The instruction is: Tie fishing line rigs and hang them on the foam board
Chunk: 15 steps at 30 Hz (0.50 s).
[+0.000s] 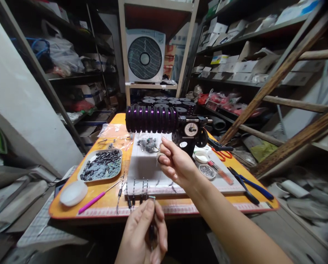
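My left hand (143,231) is closed at the table's front edge, thumb and fingers pinching a small thin piece with a pale green end (152,197). Something dark shows lower down between the same fingers. Over the white board, my right hand (176,163) is closed, its fingers curled. A greyish band or scrap (159,157) shows at its fingers; what they grip is too small to make out. Just beyond lies a tangled pile of small metal parts (147,144). Several dark strands with black pieces (133,200) lie along the board's front edge, beside my left hand.
A tray of black and green parts (83,167), a translucent lid (73,193) and a pink-handled tool (94,202) lie left. A purple-spooled winder (153,119) stands at the back. Right are a metal-bead dish (207,171), pliers (246,185) and orange-handled scissors (221,154).
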Tool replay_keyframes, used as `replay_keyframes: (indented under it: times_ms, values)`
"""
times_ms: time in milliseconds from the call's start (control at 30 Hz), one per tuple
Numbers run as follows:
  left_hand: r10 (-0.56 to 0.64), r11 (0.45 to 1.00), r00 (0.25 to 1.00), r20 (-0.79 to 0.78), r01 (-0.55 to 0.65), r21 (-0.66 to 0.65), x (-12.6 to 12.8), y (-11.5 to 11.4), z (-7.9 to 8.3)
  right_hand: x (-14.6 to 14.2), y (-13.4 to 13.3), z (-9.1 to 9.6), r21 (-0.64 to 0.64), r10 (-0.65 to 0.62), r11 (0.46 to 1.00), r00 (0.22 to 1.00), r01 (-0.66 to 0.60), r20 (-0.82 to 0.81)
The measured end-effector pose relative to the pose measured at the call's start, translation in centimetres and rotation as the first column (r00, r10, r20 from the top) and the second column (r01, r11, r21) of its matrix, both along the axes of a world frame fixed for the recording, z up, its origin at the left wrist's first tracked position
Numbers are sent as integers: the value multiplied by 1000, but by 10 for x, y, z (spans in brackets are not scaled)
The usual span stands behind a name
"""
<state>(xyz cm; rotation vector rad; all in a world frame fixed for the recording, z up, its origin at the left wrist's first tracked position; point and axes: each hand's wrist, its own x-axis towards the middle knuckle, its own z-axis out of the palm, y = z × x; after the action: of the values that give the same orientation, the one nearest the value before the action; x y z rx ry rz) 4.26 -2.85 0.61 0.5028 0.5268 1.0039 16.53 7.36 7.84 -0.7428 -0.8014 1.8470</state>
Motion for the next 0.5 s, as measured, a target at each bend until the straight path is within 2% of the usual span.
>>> replay_keyframes:
  times_ms: [133,500]
  values:
    - [4,999,999,39,-2,-44,-2,-3,-7,-1,1,-3,1,13,1000,1000,-13,0]
    - [30,989,998,-53,-37,-140,0,-7,-4,3,1,-3,13,12,1000,1000,-12,-18]
